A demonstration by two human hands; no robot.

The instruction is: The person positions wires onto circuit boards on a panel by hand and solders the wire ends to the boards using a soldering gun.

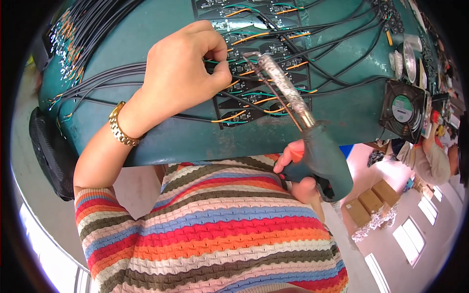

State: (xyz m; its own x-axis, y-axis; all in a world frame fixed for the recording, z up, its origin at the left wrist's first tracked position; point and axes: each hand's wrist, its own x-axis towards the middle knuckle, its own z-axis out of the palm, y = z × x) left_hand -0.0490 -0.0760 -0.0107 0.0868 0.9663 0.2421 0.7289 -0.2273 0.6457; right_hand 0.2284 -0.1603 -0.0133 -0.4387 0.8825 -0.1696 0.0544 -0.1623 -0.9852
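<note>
My right hand (302,171) is wrapped round the dark green pistol-type handle of a soldering gun (283,80). Its silvery, foil-like barrel points up and left, with a thin feed tube alongside. The bent tip is over the black circuit boards (239,115), close to my left fingers; contact cannot be made out. My left hand (183,66), with a gold watch at the wrist, is closed in a pinch above the boards' left side. A green wire shows at the thumb and index finger, but the fingertips' grip is hidden. Black cables (105,73) run beneath this hand.
A green mat (171,141) covers the table. Bundled black cables (93,24) with bare coloured ends lie far left; more cables cross the boards toward the right. A square fan (403,110) stands at the right edge, near a clear reel (409,61). Another person's arm (432,158) shows beyond.
</note>
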